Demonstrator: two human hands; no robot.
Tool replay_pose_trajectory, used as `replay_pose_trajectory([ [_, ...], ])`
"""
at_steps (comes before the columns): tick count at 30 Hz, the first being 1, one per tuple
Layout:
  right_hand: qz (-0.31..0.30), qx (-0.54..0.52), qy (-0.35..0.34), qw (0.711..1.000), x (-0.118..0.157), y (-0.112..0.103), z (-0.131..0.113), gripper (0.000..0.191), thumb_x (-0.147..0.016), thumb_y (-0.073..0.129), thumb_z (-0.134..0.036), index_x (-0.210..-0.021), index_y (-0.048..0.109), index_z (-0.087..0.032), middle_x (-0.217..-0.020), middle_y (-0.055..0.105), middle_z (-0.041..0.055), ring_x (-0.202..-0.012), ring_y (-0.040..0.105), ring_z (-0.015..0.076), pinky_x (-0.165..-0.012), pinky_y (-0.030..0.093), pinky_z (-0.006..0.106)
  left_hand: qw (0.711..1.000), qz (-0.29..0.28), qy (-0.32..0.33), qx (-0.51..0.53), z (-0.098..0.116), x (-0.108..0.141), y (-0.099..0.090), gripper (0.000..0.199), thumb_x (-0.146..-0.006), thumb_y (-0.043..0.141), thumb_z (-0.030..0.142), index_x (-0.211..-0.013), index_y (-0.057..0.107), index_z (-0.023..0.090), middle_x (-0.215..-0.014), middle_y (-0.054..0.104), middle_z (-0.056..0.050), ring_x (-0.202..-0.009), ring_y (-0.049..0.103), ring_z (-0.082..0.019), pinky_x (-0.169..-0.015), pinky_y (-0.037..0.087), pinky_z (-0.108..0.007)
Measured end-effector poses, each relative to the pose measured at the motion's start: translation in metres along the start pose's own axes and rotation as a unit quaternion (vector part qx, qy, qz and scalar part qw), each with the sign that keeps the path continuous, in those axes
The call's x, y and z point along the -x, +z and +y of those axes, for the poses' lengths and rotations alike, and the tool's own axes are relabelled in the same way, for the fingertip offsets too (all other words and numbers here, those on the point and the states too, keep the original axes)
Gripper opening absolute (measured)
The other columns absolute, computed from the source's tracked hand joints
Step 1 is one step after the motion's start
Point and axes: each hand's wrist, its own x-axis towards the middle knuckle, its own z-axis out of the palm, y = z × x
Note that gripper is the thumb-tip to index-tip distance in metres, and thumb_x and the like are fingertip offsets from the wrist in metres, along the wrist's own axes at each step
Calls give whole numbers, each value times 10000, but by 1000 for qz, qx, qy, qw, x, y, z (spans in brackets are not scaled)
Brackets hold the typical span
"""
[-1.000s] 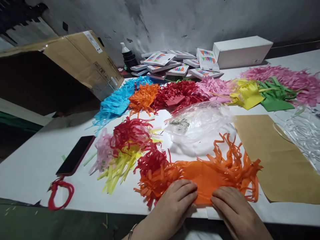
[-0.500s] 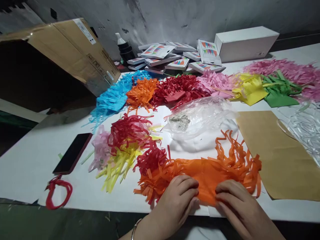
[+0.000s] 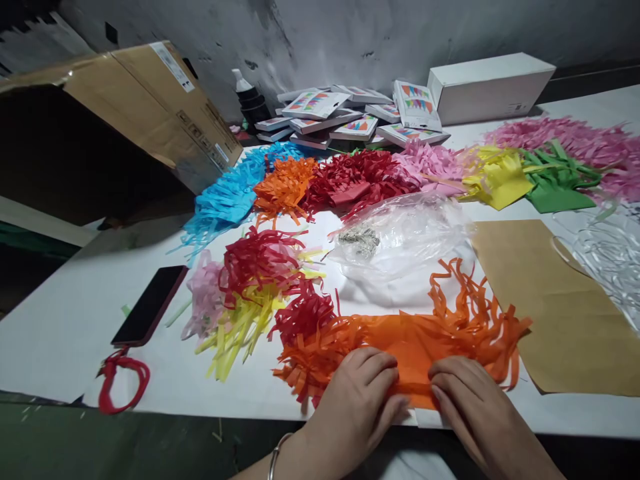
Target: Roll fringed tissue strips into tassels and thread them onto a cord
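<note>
A sheet of orange tissue paper (image 3: 413, 343) with fringed ends lies across the front edge of the table. My left hand (image 3: 353, 403) is closed on the left part of its near edge, fingers curled on top and thumb low at the front. On the right, my right hand (image 3: 480, 407) pinches the same edge, its thumb tucked beneath the fingers. A flat stretch of orange paper shows between the two hands. Dark red tissue strips (image 3: 305, 313) touch the left fringe. Both palms are hidden.
Pink, red and yellow tissue tassels (image 3: 247, 327) lie left, near a phone (image 3: 149, 305) with a red strap. Behind are a clear plastic bag (image 3: 410, 230), a row of coloured tassels and several flat boxes (image 3: 325, 107). Brown paper (image 3: 565, 313) and clear cord (image 3: 600, 247) lie right.
Both hands stay on the near edge of the orange paper, with only slight finger movement. Its right fringe spreads a little farther right. The view has shifted slightly.
</note>
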Motion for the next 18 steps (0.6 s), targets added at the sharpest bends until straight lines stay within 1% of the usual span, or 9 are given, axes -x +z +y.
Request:
replay_pose_trajectory([
  [3, 19, 55, -35, 998, 1, 5, 2, 200, -1023, 448, -116, -1071, 640, -145, -1026, 703, 78, -1032, 601, 207, -1018, 383, 373, 999, -8, 12, -33, 3, -4, 0, 196, -939, 517, 66, -1045, 663, 142, -1087, 736, -93, -956, 651, -242, -907, 568, -393],
  [4, 19, 67, -41, 997, 1, 5, 3, 224, -1023, 435, -107, -1076, 648, -152, -1026, 713, 70, -1051, 598, 215, -1038, 361, 392, 999, -22, 10, -37, 3, -6, -2, 216, -918, 519, 40, -1045, 662, 139, -1091, 737, -94, -954, 655, -243, -905, 569, -390],
  [6, 16, 65, -32, 997, -1, 3, 5, 242, -1021, 423, -96, -1036, 652, -175, -963, 716, 40, -1043, 599, 207, -1032, 348, 385, 997, -68, -16, -35, 3, -10, -7, 256, -875, 541, 8, -1055, 658, 149, -1082, 735, -82, -951, 661, -241, -883, 572, -375],
  [9, 15, 61, 26, 998, -7, 2, 8, 203, -1023, 444, -131, -953, 623, -197, -855, 679, 12, -938, 607, 194, -957, 359, 372, 985, -138, -92, -49, -1, -20, -18, 277, -854, 538, -17, -1025, 654, 169, -991, 726, -53, -890, 670, -226, -790, 567, -338],
  [12, -5, 120, 72, 990, -16, 6, 14, 262, -1040, 415, -186, -852, 594, -215, -768, 645, -1, -791, 598, 198, -853, 358, 375, 962, -184, -170, -105, -4, -37, -23, 184, -934, 509, 61, -990, 649, 166, -969, 713, -66, -845, 686, -226, -728, 548, -324],
  [13, -18, 143, 80, 986, -19, 9, 17, 284, -1040, 411, -202, -816, 585, -221, -735, 630, -2, -744, 588, 201, -815, 355, 372, 955, -192, -188, -123, -5, -43, -23, 167, -966, 493, 103, -983, 647, 167, -977, 713, -72, -843, 693, -229, -721, 543, -323],
  [15, -38, 176, 92, 979, -28, 13, 22, 298, -1029, 433, -219, -763, 567, -231, -676, 602, -1, -671, 565, 214, -747, 350, 365, 946, -197, -210, -147, -6, -53, -22, 194, -1013, 450, 169, -977, 641, 173, -978, 719, -78, -848, 702, -239, -718, 534, -327],
  [18, -51, 197, 117, 972, -39, 16, 28, 265, -1004, 491, -218, -746, 550, -239, -626, 583, -2, -596, 538, 221, -660, 336, 347, 943, -193, -222, -158, -9, -64, -18, 239, -1038, 398, 198, -988, 630, 170, -943, 730, -86, -839, 712, -254, -711, 527, -339],
])
